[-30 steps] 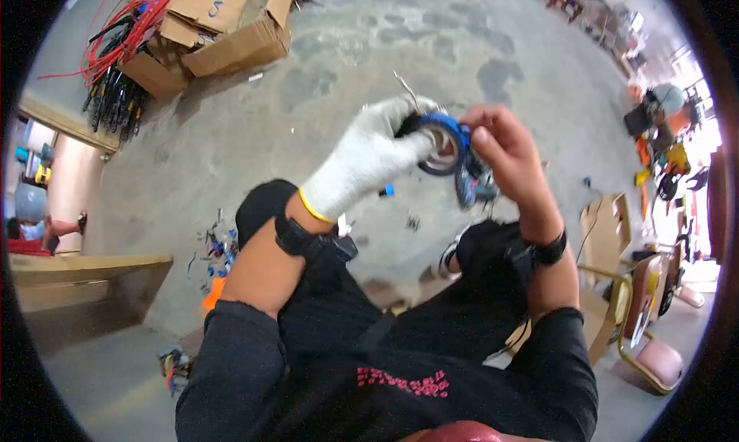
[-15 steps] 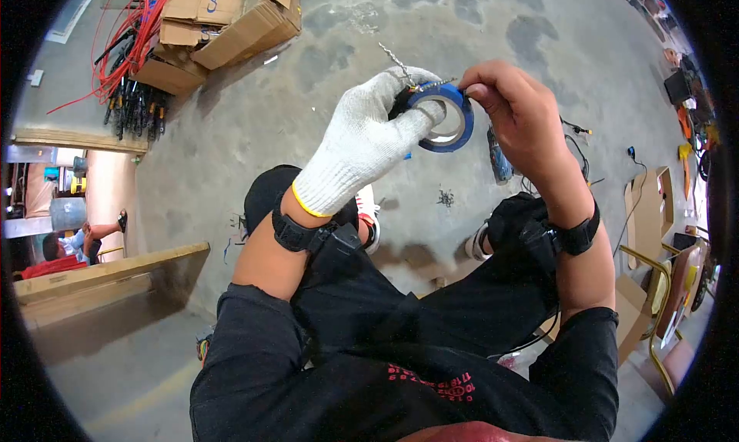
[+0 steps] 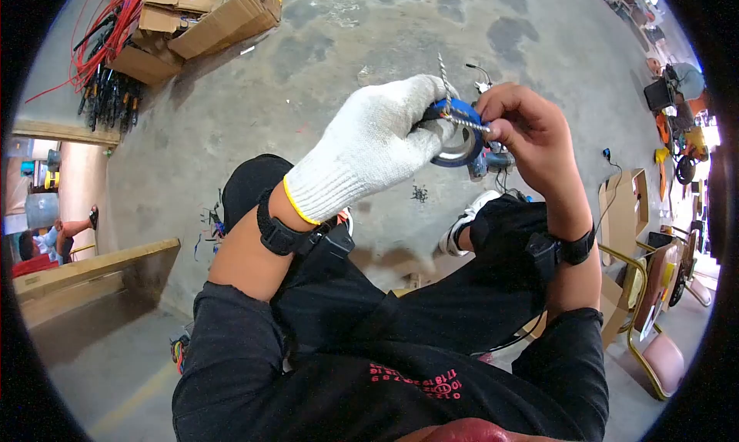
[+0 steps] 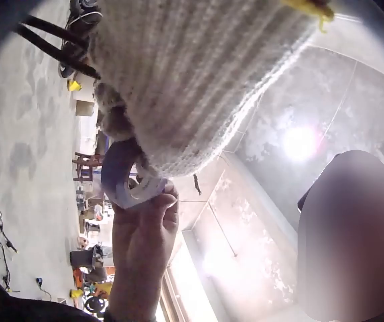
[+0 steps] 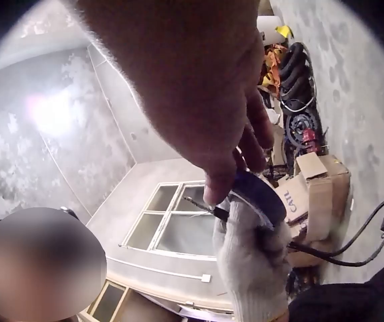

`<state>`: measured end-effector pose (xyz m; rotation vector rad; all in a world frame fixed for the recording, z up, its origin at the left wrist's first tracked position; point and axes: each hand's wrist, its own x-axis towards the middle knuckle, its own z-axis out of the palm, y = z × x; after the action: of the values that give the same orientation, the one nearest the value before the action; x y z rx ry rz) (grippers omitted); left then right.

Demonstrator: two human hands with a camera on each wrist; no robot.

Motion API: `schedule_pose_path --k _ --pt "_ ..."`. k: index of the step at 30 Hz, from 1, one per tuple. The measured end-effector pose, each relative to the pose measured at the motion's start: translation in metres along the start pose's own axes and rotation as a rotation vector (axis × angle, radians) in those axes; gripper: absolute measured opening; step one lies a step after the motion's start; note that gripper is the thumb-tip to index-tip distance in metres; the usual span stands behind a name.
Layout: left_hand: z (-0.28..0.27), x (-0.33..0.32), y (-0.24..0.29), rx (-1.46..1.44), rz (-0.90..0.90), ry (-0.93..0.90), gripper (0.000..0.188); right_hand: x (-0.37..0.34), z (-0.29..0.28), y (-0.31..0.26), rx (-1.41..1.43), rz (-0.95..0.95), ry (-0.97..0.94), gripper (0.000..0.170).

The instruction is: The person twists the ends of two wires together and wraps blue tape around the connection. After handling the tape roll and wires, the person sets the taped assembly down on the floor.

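Holding blue tape roll (image 3: 469,112): gloved left fingers (image 3: 425,88) gripping, right fingers (image 3: 506,98) pinching edge.

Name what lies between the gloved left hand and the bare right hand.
The head view shows a blue tape roll between the left hand and right hand, with a twisted wire crossing in front.

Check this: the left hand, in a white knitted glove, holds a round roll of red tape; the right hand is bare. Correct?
Not red: the head view shows the round tape roll is blue. The left hand, in its white knitted glove, holds it, and the right hand is bare.
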<state>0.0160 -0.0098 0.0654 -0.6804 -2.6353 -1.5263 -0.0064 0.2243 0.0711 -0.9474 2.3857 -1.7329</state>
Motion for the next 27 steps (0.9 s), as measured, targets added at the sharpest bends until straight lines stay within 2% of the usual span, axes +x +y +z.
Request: schedule_pose_path --k 2,4,5,7,11,13,17,20,23,25,27 --pt "-0.001 0.001 -0.001 0.068 0.055 -0.034 0.028 -0.003 0.000 -0.002 -0.019 -0.010 -0.017 0.020" --pt "-0.002 0.001 -0.001 0.041 0.023 -0.060 0.026 -0.005 0.001 -0.007 -0.284 -0.099 -0.001 0.017" --pt "-0.002 0.000 -0.002 0.039 0.023 -0.059 0.026 -0.005 0.002 -0.008 -0.285 -0.099 -0.002 0.017" --pt "0.000 -0.001 -0.004 -0.192 -0.109 -0.087 0.025 -0.006 0.005 -0.011 -0.394 -0.204 0.043 0.019" --pt "-0.003 0.000 -0.001 -0.351 -0.165 -0.123 0.026 -0.004 0.001 -0.013 -0.331 -0.194 0.035 0.021" --pt "-0.007 0.001 0.005 -0.383 -0.283 -0.184 0.026 -0.004 0.000 -0.016 -0.285 -0.187 -0.013 0.021" --pt "-0.001 0.000 0.002 -0.396 -0.280 -0.195 0.027 -0.006 0.000 -0.010 -0.291 -0.173 -0.028 0.020" --pt "0.000 0.000 0.005 -0.263 -0.290 -0.203 0.027 -0.006 0.006 -0.011 -0.323 -0.181 0.048 0.022" --pt "0.000 0.001 0.007 -0.239 -0.212 -0.122 0.028 -0.004 0.011 -0.013 -0.415 -0.295 0.163 0.025" --pt "-0.005 0.004 0.020 -0.235 -0.384 -0.162 0.030 -0.003 0.012 -0.015 -0.451 -0.387 0.242 0.027" --pt "0.003 0.006 0.007 -0.248 -0.314 -0.123 0.031 -0.002 0.012 -0.015 -0.499 -0.421 0.277 0.027"
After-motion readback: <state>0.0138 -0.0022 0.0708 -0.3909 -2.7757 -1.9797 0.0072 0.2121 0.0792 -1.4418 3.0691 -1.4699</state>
